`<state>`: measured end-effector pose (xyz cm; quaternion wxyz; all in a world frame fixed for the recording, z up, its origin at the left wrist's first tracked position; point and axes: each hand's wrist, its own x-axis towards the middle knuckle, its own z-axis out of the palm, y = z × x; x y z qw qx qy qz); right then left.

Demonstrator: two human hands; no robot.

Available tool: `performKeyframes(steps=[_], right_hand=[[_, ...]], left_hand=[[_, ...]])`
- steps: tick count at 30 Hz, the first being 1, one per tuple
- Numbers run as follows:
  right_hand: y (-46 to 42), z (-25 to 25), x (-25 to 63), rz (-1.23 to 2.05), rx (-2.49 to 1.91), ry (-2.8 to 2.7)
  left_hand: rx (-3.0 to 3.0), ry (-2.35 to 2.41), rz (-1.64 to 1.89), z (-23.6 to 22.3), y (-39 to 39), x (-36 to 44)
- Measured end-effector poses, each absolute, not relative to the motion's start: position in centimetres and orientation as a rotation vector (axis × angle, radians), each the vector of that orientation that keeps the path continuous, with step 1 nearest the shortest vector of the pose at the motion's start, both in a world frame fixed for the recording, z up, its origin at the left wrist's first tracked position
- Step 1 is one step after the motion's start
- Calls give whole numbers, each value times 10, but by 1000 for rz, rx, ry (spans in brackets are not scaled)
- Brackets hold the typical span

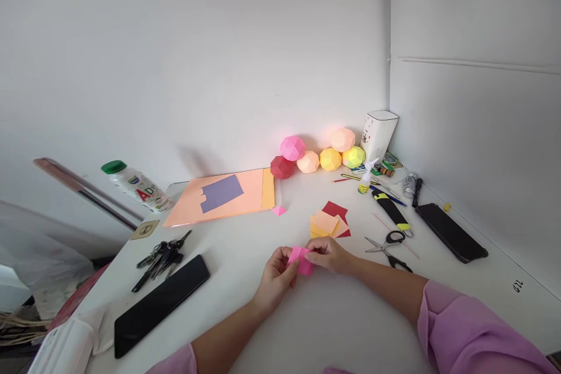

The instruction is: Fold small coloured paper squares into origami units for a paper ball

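Note:
A small piece of folded pink paper (305,267) is held above the white table, near its middle. My left hand (277,272) pinches its left side with the thumb on top. From the right, my right hand (326,253) grips the upper right edge between thumb and fingers. Parts of the paper are hidden behind my fingers. Just beyond my hands lie orange and peach paper pieces (324,222) over dark red paper (336,210). A little pink paper shape (279,210) rests farther back on the left.
Faceted paper balls, one pink (293,148), stand along the wall. Scissors (390,250), a utility knife (391,210), a glue bottle (365,180) and a black phone (451,232) lie right. Keys (163,257), a black tablet-like slab (162,304), paper sheets (184,201) and a white bottle (138,187) occupy the left.

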<state>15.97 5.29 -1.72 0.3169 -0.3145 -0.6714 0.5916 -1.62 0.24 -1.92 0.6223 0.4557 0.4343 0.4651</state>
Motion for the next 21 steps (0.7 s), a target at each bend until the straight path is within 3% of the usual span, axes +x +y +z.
performKeyframes(steps=[12,21], right_hand=[[54,-20,162,1588,-805,-1778],[54,-14,159,1515,-771,-1766]], left_hand=[[1404,1017,1134,-24,-2,-19],[1230,1059,1096,-20,2,-22]])
